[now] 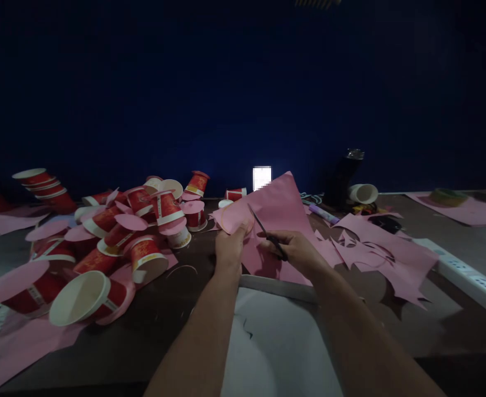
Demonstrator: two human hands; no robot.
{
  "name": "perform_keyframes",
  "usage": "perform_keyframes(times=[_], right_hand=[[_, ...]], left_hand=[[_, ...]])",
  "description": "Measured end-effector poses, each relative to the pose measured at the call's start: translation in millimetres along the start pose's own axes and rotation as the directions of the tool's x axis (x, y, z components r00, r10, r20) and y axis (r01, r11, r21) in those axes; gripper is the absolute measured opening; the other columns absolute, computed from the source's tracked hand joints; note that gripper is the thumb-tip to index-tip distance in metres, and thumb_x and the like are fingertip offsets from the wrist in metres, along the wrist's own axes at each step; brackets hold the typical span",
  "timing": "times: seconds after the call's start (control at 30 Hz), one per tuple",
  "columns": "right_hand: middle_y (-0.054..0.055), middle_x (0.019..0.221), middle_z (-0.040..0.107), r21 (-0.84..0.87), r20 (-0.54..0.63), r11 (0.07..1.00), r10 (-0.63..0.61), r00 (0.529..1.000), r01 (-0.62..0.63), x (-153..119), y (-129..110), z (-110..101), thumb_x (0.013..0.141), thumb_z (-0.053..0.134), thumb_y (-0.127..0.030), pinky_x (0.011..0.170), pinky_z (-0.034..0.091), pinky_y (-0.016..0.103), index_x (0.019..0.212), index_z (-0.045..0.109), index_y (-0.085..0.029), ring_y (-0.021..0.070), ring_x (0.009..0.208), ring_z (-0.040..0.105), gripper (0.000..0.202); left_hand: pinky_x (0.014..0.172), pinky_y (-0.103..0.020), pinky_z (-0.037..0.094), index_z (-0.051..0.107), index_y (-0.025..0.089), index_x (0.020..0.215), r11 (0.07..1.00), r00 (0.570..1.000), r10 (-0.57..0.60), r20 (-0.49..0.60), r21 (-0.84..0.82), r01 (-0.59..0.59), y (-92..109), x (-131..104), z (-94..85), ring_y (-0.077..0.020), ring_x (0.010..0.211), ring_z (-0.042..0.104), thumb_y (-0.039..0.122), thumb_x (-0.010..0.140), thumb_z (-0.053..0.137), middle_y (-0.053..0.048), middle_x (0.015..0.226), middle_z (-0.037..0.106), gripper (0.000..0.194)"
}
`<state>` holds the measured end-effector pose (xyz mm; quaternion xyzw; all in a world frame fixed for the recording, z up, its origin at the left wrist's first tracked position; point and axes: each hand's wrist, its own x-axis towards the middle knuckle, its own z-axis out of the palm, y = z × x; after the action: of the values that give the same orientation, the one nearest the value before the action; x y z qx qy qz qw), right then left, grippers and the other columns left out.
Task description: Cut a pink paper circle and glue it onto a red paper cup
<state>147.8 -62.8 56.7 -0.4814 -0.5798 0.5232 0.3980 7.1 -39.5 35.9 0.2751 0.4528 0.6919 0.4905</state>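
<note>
Two bare hands at work, mid-scene. Left hand [230, 247] closed on one pink sheet [282, 207], thumb on top near a curved line at the sheet's left part. Right hand [298, 249] closed round the handles of one pair of scissors [276, 242]; blades point far and left, against the sheet.

Left side: jumbled heap of red-and-white paper cups [166, 207], over a dozen, overlaps prevent exact count; several with pink discs at their ends. One leaning stack [50, 190] at far left, about four rims showing. White panels on some cups carry dark marks, too small to read. No brand legible.

Right side: cut pink paper [392, 251], jagged edges, piece count unclear. Beyond it, one purple marker [323, 214], one dark bottle [344, 176], one pale cup [363, 193] on its side. One power strip [466, 270] runs diagonally along the right.

Brown table [156, 331]: near edge runs along the bottom. Bare room near left of centre, between heap and left forearm; another bare patch near right, below the cut paper. One pale box-like surface [278, 331] between forearms.
</note>
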Motion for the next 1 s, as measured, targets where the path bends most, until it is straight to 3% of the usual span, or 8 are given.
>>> perform_keyframes(times=[0.13,0.63,1.0], right_hand=[[-0.001,0.069,0.058,0.023,0.008,1.0,-0.002,1.0,0.002,1.0,1.7,-1.9,0.061,0.075,-0.044,0.058,0.036,0.022,0.107,0.068,-0.014,0.009,0.063,0.046,0.055],[0.0,0.062,0.055,0.0,-0.037,1.0,0.019,0.999,-0.019,-1.9,-3.1,0.9,0.056,0.074,-0.051,0.054,0.037,0.023,0.107,0.068,-0.011,0.0089,0.058,0.044,0.065],[0.001,0.062,0.057,0.05,-0.042,0.997,0.055,0.998,-0.053,-2.2,-3.6,1.7,0.057,0.076,-0.046,0.055,0.038,0.024,0.106,0.068,-0.011,0.0084,0.056,0.047,0.06]], left_hand=[[0.082,-0.037,0.05,0.068,0.009,0.093,0.999,0.998,-0.042,0.042,0.009,0.042,0.0,-0.4,-1.2,-0.0229,0.087,0.066,0.035,0.054,0.079,-0.013,0.091,0.07,0.049],[0.085,-0.038,0.049,0.068,0.011,0.095,0.999,0.998,-0.023,0.051,-0.027,0.024,-2.4,3.2,-3.6,-0.0216,0.087,0.066,0.032,0.055,0.078,-0.012,0.092,0.07,0.046],[0.08,-0.035,0.05,0.068,0.011,0.092,0.999,1.0,-0.025,0.006,-0.032,0.025,0.5,3.3,-1.8,-0.0204,0.084,0.065,0.031,0.056,0.076,-0.011,0.092,0.07,0.042]])
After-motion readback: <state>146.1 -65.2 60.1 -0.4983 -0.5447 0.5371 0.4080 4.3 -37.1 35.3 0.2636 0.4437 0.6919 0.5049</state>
